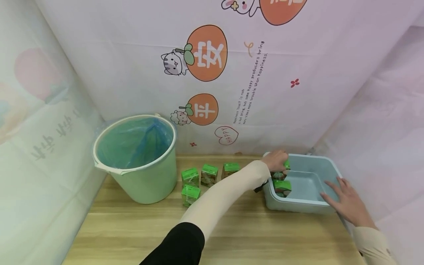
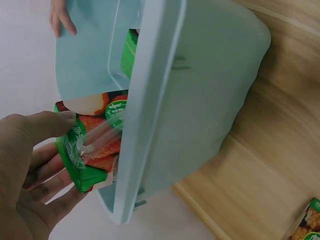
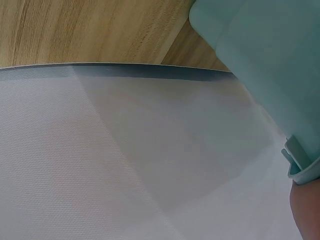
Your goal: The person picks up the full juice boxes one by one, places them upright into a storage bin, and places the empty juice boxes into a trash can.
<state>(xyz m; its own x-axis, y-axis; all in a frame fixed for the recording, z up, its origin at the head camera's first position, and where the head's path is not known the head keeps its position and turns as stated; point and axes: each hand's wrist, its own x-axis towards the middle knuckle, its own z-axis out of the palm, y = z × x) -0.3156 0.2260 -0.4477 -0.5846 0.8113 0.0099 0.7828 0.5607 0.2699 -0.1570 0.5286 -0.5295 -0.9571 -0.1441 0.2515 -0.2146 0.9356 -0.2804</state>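
Note:
My left hand (image 1: pixel 276 161) reaches over the near-left part of a pale blue plastic bin (image 1: pixel 326 162) and grips a small juice box (image 2: pixel 95 142) with a green top. The left wrist view shows thumb and fingers on either side of the box, a wrapped straw along its side, and its lower part hidden behind the bin's rim. A second juice box (image 1: pixel 282 187) stands inside the bin just in front. My right hand (image 1: pixel 349 202) rests on the bin's right rim, fingers spread and fairly straight; only a bit of it shows in the right wrist view.
Several more green-topped juice boxes (image 1: pixel 209 175) stand on the wooden table (image 1: pixel 139 228) left of the bin, partly behind my left forearm. Further left stands a light green bucket (image 1: pixel 150 180) with a blue plastic liner. Printed white cloth (image 1: pixel 132 73) walls in the back and sides.

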